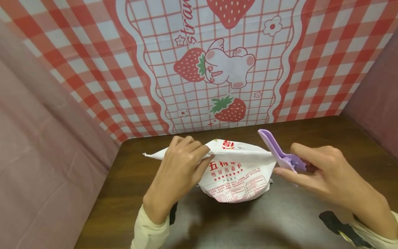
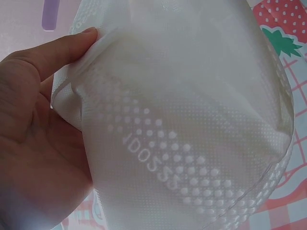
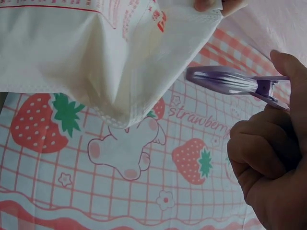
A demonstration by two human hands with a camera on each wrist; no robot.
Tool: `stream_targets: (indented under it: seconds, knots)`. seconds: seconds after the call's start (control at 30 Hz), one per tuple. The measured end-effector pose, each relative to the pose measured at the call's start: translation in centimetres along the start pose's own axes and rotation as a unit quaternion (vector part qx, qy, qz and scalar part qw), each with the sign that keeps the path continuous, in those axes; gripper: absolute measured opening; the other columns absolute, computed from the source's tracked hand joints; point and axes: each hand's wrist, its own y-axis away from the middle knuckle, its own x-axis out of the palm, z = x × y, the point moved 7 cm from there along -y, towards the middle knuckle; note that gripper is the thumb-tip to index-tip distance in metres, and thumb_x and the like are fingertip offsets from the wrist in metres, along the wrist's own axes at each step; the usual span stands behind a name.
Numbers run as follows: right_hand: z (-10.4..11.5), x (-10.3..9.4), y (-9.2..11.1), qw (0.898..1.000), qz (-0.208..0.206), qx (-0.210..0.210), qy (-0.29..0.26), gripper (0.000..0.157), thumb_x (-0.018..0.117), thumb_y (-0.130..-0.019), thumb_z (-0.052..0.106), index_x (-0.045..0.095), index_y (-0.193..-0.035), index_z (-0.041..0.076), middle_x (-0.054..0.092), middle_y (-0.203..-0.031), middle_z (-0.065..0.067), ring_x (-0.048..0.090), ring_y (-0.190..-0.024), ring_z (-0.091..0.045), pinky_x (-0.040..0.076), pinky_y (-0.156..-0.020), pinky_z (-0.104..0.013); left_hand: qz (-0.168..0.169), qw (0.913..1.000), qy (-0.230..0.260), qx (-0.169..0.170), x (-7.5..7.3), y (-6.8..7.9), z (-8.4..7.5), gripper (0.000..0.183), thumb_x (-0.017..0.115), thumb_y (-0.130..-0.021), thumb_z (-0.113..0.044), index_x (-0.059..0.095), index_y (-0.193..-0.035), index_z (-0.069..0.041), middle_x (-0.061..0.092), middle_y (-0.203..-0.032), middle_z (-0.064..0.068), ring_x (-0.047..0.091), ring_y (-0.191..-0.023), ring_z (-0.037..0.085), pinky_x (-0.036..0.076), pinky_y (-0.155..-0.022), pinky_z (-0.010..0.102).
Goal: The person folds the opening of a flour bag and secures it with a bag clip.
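A white flour bag (image 1: pixel 236 185) with red Chinese print stands on the table, its top folded over into a flat strip. My left hand (image 1: pixel 181 164) grips that fold left of the middle; in the left wrist view the thumb (image 2: pixel 72 45) presses on the white material, and the fingers behind it are partly hidden. My right hand (image 1: pixel 329 173) pinches a purple sealing clip (image 1: pixel 281 157) by its handle end between thumb and fingers. The clip's long jaws point up and left, close to the right end of the fold. In the right wrist view, the clip (image 3: pixel 223 81) appears apart from the bag.
The dark wooden table (image 1: pixel 124 193) has a grey mat-like surface (image 1: pixel 280 221) at its front. Behind it hangs a red-checked strawberry cloth (image 1: pixel 192 114). Pink fabric (image 1: pixel 46 145) covers the left side, and a similar pink panel (image 1: pixel 373 86) stands on the right.
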Motion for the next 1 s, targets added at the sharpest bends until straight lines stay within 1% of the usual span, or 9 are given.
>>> stream_targets:
  seconds: [0.17,0.27,0.47,0.6,0.7,0.77,0.9,0.93,1.0]
  knots:
    - [-0.6,0.8,0.5,0.998,0.047,0.022,-0.025,0.039,0.062,-0.093,0.049,0.048,-0.076,0.018,0.036,-0.063,0.021,0.029,-0.057,0.014,0.023,-0.046,-0.006,0.006,1.0,0.004,-0.004,0.2,0.1,0.1,0.011,0.069,-0.093,-0.02,0.072,-0.086,-0.012,0.068,-0.08,-0.003,0.056,-0.078,0.017,0.04,-0.075,0.035]
    - [-0.7,1.4,0.7,0.996,0.077,0.034,-0.035,0.031,0.067,-0.093,0.041,0.047,-0.08,0.02,0.037,-0.067,0.023,0.031,-0.057,0.014,0.026,-0.048,-0.006,0.005,1.0,0.005,-0.006,0.2,0.1,0.2,0.011,0.069,-0.093,-0.02,0.071,-0.086,-0.012,0.068,-0.081,-0.003,0.056,-0.078,0.016,0.04,-0.075,0.034]
    - [-0.4,1.9,0.2,0.994,0.09,0.012,-0.059,0.025,0.076,-0.089,0.02,0.051,-0.082,0.019,0.039,-0.068,0.02,0.035,-0.059,0.013,0.029,-0.05,-0.005,0.0,1.0,0.002,-0.005,-0.1,0.0,0.4,0.01,0.07,-0.093,-0.019,0.072,-0.086,-0.012,0.068,-0.08,-0.003,0.056,-0.077,0.017,0.04,-0.075,0.035]
    - [0.3,1.7,-0.3,0.996,0.083,-0.016,-0.041,0.025,0.062,-0.099,0.03,0.051,-0.08,0.018,0.036,-0.068,0.019,0.032,-0.06,0.013,0.028,-0.05,-0.005,0.002,1.0,0.003,-0.004,-0.1,-0.1,0.4,0.01,0.07,-0.093,-0.019,0.071,-0.086,-0.012,0.068,-0.08,-0.002,0.056,-0.077,0.017,0.04,-0.076,0.035]
    - [1.4,1.3,-0.7,0.996,0.061,-0.066,-0.008,0.032,0.053,-0.103,0.036,0.056,-0.079,0.015,0.037,-0.069,0.017,0.032,-0.062,0.011,0.027,-0.051,-0.007,0.006,1.0,0.005,-0.002,0.1,-0.2,0.3,0.009,0.071,-0.093,-0.019,0.072,-0.088,-0.012,0.069,-0.081,-0.003,0.055,-0.076,0.016,0.04,-0.075,0.034]
    - [2.1,1.0,-0.9,0.993,0.052,-0.1,0.036,0.036,0.05,-0.104,0.037,0.058,-0.08,0.013,0.039,-0.07,0.017,0.032,-0.062,0.009,0.027,-0.05,-0.008,0.008,1.0,0.003,0.0,0.2,-0.2,0.2,0.008,0.071,-0.092,-0.019,0.072,-0.089,-0.012,0.069,-0.082,-0.003,0.054,-0.076,0.016,0.04,-0.075,0.033]
    - [1.3,1.0,-0.3,0.984,0.059,-0.136,0.098,0.03,0.057,-0.101,0.038,0.064,-0.085,0.014,0.041,-0.074,0.016,0.031,-0.06,0.006,0.027,-0.047,-0.011,0.011,0.9999,-0.004,-0.001,0.2,-0.2,0.3,0.007,0.071,-0.092,-0.018,0.071,-0.089,-0.012,0.07,-0.083,-0.002,0.054,-0.076,0.017,0.04,-0.075,0.034]
    - [0.9,1.1,-0.1,0.983,0.067,-0.138,0.102,0.027,0.06,-0.099,0.038,0.065,-0.087,0.015,0.042,-0.075,0.017,0.031,-0.061,0.006,0.027,-0.047,-0.012,0.012,0.9999,-0.006,-0.001,0.1,-0.2,0.3,0.007,0.071,-0.092,-0.018,0.071,-0.089,-0.012,0.07,-0.083,-0.002,0.055,-0.077,0.017,0.04,-0.075,0.034]
    - [-0.1,1.1,-0.1,0.984,0.08,-0.142,0.075,0.02,0.066,-0.096,0.035,0.067,-0.091,0.015,0.043,-0.078,0.017,0.033,-0.063,0.005,0.028,-0.049,-0.012,0.014,0.9999,-0.009,-0.001,0.1,-0.1,0.4,0.007,0.071,-0.092,-0.018,0.072,-0.089,-0.012,0.07,-0.084,-0.002,0.055,-0.078,0.018,0.04,-0.076,0.034]
